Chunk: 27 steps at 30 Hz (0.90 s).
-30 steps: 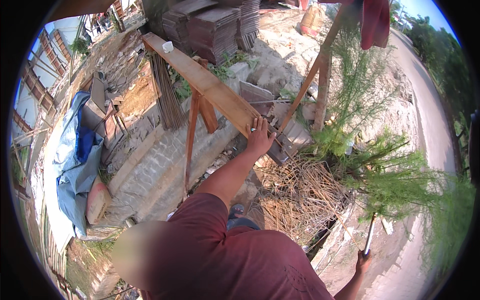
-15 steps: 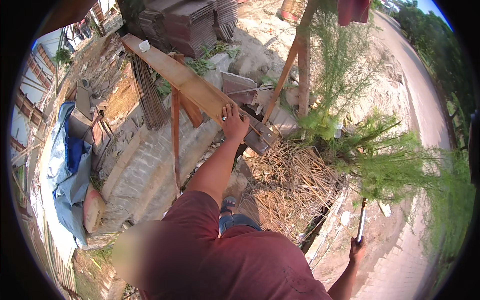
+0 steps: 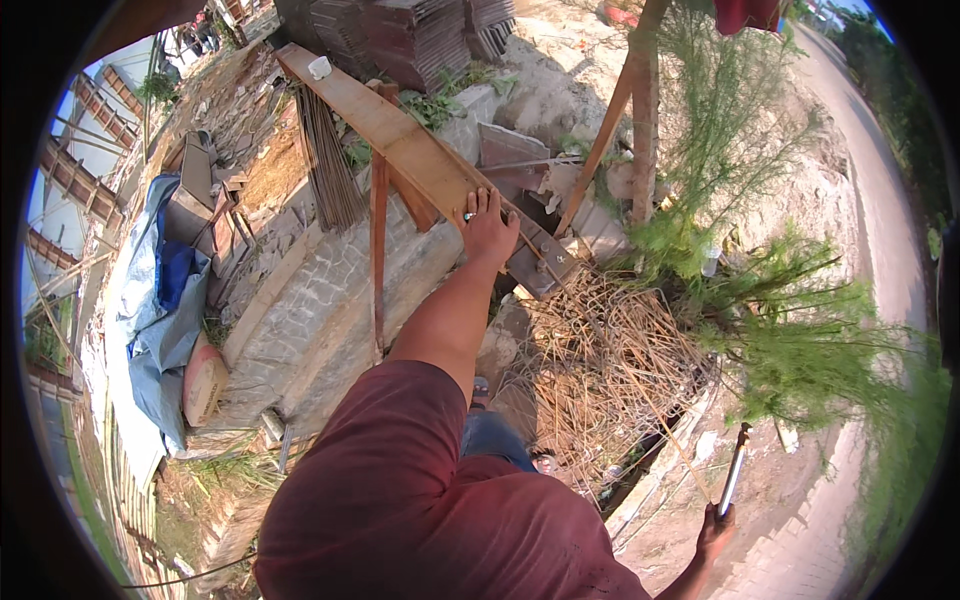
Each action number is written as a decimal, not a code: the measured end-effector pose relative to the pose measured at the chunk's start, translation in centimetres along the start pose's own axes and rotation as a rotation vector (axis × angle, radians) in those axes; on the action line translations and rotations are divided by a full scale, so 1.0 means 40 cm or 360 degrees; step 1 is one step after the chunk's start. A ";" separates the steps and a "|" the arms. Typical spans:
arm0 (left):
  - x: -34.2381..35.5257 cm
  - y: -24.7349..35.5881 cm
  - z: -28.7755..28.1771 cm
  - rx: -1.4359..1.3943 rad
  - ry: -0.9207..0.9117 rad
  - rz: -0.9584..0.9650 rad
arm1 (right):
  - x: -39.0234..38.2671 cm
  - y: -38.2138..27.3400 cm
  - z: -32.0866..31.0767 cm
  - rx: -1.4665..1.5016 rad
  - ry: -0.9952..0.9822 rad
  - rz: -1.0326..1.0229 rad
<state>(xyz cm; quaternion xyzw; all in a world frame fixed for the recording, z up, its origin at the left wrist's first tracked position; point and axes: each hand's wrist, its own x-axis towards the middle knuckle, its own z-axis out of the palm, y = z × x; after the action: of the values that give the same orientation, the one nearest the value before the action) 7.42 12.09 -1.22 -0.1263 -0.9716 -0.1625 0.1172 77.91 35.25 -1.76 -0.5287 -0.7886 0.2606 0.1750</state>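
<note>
My left hand (image 3: 490, 228) lies on a long wooden plank (image 3: 400, 130), its fingers stretched out over the board near the closer end. A thin rod seems to run along the plank's far edge by the fingertips; whether they press on it I cannot tell. Just beyond the hand, a dark block (image 3: 543, 262) with small studs is fixed at the plank's end. Low on the right, my right hand (image 3: 715, 532) is closed round a silver-shafted metal tool (image 3: 735, 475), which points upward and ends in a small dark head.
Beneath the plank's end lies a heap of thin brown rods (image 3: 610, 370). A bundle of rods (image 3: 335, 165) hangs beside the plank. Wooden posts (image 3: 645, 140) and feathery green branches (image 3: 800, 330) rise on the right. Stacked tiles (image 3: 410, 40) stand behind; a blue tarp (image 3: 165, 310) lies left.
The whole scene has shifted slightly right and up in view. My right hand has swung the metal tool a little lower, away from the branches. The left hand stays on the plank.
</note>
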 end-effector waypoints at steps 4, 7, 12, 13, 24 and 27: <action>0.013 0.011 0.013 0.0011 0.0001 0.0071 | -0.014 0.062 0.012 0.0041 -0.0057 0.0078; 0.004 -0.019 0.019 0.0061 -0.0063 0.0055 | 0.018 -0.056 -0.043 -0.0084 0.0093 -0.0269; 0.006 -0.003 -0.013 0.0104 -0.0109 0.0052 | 0.129 -0.411 -0.170 -0.0430 -0.0139 -0.0261; 0.012 -0.007 -0.012 0.0126 -0.0097 0.0061 | 0.154 -0.487 -0.162 -0.0438 -0.0186 -0.0393; 0.014 0.001 0.006 0.0146 -0.0119 0.0059 | 0.460 -0.808 0.266 -0.0697 -0.0367 -0.1517; 0.012 -0.001 0.008 0.0158 -0.0090 0.0062 | 0.497 -0.812 0.361 -0.0730 -0.0419 -0.1625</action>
<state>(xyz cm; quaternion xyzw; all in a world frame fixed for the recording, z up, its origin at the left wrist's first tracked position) 6.90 12.26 -1.40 -0.1437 -0.9787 -0.1081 0.0989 38.26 40.47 6.02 -0.0685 -0.9954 0.0292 0.0598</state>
